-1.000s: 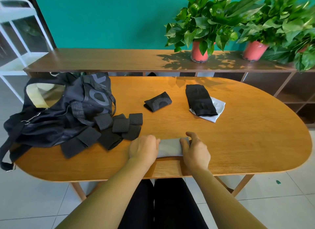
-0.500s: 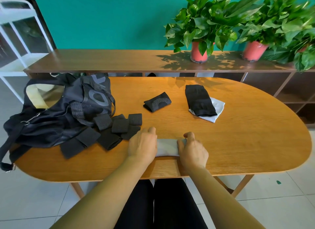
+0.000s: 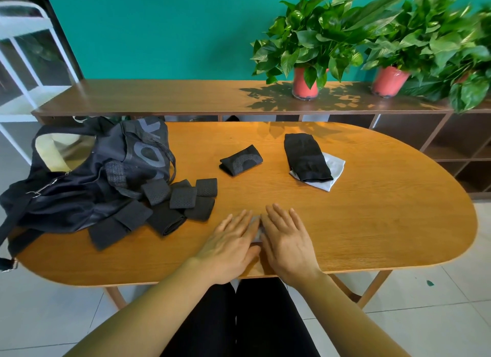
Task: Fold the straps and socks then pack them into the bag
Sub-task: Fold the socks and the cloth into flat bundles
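Note:
My left hand [image 3: 230, 243] and my right hand [image 3: 285, 237] lie flat side by side near the table's front edge, fingers straight, pressing down on a folded grey sock [image 3: 256, 227]. Only a thin strip of it shows between them. A black bag [image 3: 87, 181] lies open at the table's left end. Black straps [image 3: 170, 205] sprawl from the bag toward the middle. A folded black sock [image 3: 241, 160] rests beyond my hands. To the right, a black sock [image 3: 307, 157] lies on top of a grey one [image 3: 333, 169].
The oval wooden table [image 3: 385, 210] has bare surface on its right half. Behind it runs a long wooden shelf [image 3: 172, 96] with two potted plants [image 3: 305, 51] in red pots. A white rack [image 3: 24, 64] stands at the far left.
Both hands have moved together over the grey sock and flattened out; earlier they gripped its two ends with more of it showing between them.

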A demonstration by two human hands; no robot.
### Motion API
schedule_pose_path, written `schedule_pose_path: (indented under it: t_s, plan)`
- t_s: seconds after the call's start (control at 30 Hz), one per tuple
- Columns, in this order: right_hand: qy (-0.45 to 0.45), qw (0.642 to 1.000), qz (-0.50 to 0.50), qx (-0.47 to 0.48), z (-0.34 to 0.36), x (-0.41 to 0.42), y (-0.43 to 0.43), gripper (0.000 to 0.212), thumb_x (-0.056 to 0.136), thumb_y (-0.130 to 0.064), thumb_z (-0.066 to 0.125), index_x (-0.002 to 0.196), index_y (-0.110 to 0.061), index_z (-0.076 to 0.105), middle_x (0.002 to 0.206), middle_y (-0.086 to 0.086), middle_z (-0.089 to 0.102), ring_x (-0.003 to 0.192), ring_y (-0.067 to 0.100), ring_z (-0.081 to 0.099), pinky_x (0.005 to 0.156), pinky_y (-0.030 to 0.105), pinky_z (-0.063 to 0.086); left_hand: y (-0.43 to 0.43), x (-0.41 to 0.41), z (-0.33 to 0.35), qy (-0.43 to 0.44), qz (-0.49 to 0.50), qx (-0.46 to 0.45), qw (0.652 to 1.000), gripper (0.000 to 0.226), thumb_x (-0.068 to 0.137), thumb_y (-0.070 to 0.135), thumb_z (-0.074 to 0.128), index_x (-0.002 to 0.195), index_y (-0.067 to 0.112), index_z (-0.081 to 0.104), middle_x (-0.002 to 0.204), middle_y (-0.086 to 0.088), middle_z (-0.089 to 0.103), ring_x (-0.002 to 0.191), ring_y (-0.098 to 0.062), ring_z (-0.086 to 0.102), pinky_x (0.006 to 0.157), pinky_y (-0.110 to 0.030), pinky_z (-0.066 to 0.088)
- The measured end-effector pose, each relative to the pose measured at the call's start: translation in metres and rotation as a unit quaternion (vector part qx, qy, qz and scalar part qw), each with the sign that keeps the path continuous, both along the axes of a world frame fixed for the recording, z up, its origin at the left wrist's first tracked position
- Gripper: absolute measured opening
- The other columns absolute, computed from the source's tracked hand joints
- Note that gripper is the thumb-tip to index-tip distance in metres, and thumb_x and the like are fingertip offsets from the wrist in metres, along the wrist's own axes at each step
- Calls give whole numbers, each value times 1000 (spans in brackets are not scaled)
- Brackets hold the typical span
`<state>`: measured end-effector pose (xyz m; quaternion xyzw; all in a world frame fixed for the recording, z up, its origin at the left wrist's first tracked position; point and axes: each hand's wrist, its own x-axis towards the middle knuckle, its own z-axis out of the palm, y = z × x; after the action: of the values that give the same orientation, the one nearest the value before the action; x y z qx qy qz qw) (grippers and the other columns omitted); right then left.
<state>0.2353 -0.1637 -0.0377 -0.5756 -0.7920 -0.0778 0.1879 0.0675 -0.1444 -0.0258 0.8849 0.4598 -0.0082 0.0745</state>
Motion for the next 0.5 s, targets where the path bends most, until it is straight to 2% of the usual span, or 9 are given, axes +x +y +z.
schedule_pose_path:
  t_s: [0.1,0.17,0.23,0.33,0.5]
  plan:
    - [-40,995,-11,-94,-8,6,-3,64,102,-43,8,135,-7,50,141,12,49,136,25,37,112,37,14,4,0,-3,9,3,-22,1000,68,102,50,21,153,16,-8,161,-2,-13,146,-12,-16,120,-34,-6]
    - [-22,993,4,-116,-7,9,-2,77,94,-51,-7,147,-9,30,154,9,28,144,21,18,117,30,-1,6,0,-5,6,6,-31,999,68,102,48,22,153,16,-10,161,-2,-13,146,-12,-15,120,-34,-5]
    - [-13,987,17,-160,-5,10,-2,89,82,-58,-20,151,-14,14,159,5,10,147,17,1,114,25,-12,7,0,-6,2,7,-34,999,67,102,47,23,153,17,-10,161,-2,-11,147,-12,-14,120,-33,-6]
    - [3,985,13,-173,-7,11,-2,96,77,-61,-27,152,-16,12,159,4,8,147,15,-1,112,24,-12,8,-1,-7,4,5,-34,999,66,103,46,23,153,18,-9,162,-2,-8,147,-12,-10,120,-31,-6]
    - [6,983,18,-182,-7,9,-3,88,81,-61,-18,152,-17,10,159,1,3,147,15,-2,115,28,-11,10,-1,-2,-9,10,-50,999,63,102,48,19,154,20,-5,162,-1,-4,147,-11,-7,119,-30,-5]
